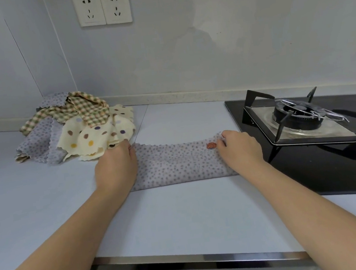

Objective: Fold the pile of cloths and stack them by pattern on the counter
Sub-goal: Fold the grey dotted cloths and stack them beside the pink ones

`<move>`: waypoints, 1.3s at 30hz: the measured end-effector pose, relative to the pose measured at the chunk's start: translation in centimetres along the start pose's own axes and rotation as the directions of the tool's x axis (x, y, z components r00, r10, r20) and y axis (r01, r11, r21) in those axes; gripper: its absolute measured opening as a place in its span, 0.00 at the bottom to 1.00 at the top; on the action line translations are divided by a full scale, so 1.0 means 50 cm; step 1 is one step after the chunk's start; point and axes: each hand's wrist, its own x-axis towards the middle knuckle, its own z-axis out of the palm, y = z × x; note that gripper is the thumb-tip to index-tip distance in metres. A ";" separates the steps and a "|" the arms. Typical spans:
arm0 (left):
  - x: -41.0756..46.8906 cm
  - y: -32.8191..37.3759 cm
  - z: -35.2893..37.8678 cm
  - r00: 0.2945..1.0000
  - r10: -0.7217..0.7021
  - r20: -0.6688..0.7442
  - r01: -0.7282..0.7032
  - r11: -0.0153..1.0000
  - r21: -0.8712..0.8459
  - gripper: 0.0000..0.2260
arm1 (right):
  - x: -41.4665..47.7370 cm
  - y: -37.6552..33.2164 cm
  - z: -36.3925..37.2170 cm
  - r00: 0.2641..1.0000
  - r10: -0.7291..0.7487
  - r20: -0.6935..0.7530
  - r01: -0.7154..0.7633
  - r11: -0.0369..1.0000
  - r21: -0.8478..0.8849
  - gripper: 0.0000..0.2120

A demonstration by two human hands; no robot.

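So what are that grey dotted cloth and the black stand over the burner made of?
The grey dotted cloth looks like soft, matte microfibre or fleece: fuzzy nap, limp drape, scalloped edge. The pan support seems to be black coated metal, maybe cast iron: thin rigid bars, dull sheen. The hob top beneath it looks like glossy black glass, since it mirrors the support.

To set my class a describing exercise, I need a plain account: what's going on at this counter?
A person is folding a grey dotted cloth on the counter. The left hand and right hand each pinch a far corner, and it lies as a long doubled strip. A pile of unfolded cloths sits behind on the left, a gas stove on the right. No folded stack shows yet.
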 end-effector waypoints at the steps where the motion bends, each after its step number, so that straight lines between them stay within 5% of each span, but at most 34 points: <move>1: 0.001 -0.001 0.002 1.000 -0.001 -0.004 0.001 1.000 0.010 0.11 | 0.000 -0.001 0.001 1.000 0.008 -0.012 -0.008 1.000 -0.007 0.14; 7: -0.002 0.003 0.002 1.000 0.021 -0.014 -0.020 0.995 0.102 0.09 | -0.001 -0.010 0.000 1.000 -0.021 -0.019 0.018 0.989 -0.149 0.10; 11: -0.004 0.007 -0.011 0.933 0.340 -0.113 -0.341 0.940 0.015 0.11 | -0.009 -0.018 -0.013 0.959 -0.216 -0.183 0.198 0.974 -0.113 0.13; 14: -0.017 0.019 -0.018 0.805 0.547 0.230 -0.511 0.836 -0.200 0.25 | -0.028 -0.035 -0.004 0.962 -0.271 -0.022 0.272 0.960 0.068 0.10; 16: -0.026 0.023 -0.015 0.673 0.490 0.554 -0.470 0.862 -0.191 0.31 | -0.028 -0.036 0.014 0.950 -0.288 0.122 0.290 0.957 0.001 0.14; 18: -0.028 0.028 -0.013 0.621 0.384 0.683 -0.453 0.887 -0.086 0.28 | -0.025 -0.032 0.016 0.953 -0.267 0.142 0.277 0.960 -0.053 0.18; 25: -0.036 0.044 -0.025 0.655 0.247 0.714 -0.430 0.899 0.084 0.31 | -0.037 -0.040 0.015 0.775 -0.347 0.528 0.397 0.917 0.020 0.24; 28: -0.039 0.056 -0.034 0.764 0.238 0.600 -0.411 0.896 0.168 0.31 | -0.018 -0.024 0.009 0.862 -0.319 0.393 0.343 0.939 0.010 0.23; 30: -0.036 0.069 -0.047 0.891 0.241 0.384 -0.359 0.893 0.273 0.26 | -0.013 -0.012 0.002 0.928 -0.342 0.146 0.332 0.939 0.084 0.20; 32: -0.032 0.074 -0.055 0.948 0.240 0.210 -0.294 0.911 0.288 0.20 | -0.016 -0.013 -0.003 0.931 -0.363 0.024 0.351 0.915 0.199 0.13; 36: -0.032 0.049 -0.035 0.938 0.334 0.093 -0.343 0.933 0.109 0.13 | -0.018 -0.024 0.009 0.899 -0.411 0.152 0.388 0.907 0.163 0.14; 39: -0.030 0.033 -0.024 0.870 0.478 0.123 -0.460 0.875 -0.148 0.21 | -0.016 -0.021 0.008 0.906 -0.390 0.167 0.362 0.916 0.172 0.17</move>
